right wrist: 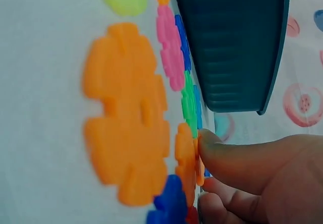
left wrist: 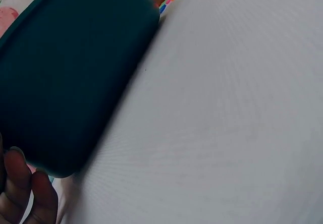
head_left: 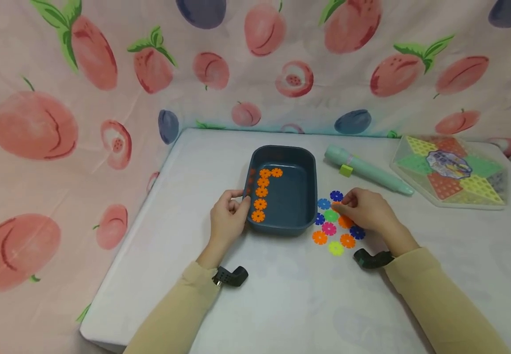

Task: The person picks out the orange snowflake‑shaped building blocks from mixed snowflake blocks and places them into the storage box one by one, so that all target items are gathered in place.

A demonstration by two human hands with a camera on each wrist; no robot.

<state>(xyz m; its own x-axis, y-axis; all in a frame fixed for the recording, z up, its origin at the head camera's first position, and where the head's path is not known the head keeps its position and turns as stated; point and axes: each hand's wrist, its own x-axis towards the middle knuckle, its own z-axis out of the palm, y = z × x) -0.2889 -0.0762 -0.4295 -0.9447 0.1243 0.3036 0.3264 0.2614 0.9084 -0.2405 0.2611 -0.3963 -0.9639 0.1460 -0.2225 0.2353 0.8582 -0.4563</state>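
Observation:
A dark blue rectangular tray (head_left: 293, 201) lies on the white table. My left hand (head_left: 229, 216) grips its left wall, thumb at the rim and fingers outside. Inside the tray, several orange notched plastic discs (head_left: 262, 191) run in a column along the left, with one more to the right at the top. To the right of the tray, my right hand (head_left: 370, 211) pinches an orange notched disc (right wrist: 200, 158) between thumb and fingers, low over a loose group. That group holds pink (head_left: 328, 228), green (head_left: 331, 216), yellow (head_left: 336, 248), blue and orange discs.
Behind the loose discs lies a pale green tapered tube (head_left: 366, 169) with a small lime block (head_left: 346, 170) against it. A clear hexagonal case (head_left: 450, 169) with coloured sections is at the back right. Peach-print cloth (head_left: 255, 69) hangs behind the table.

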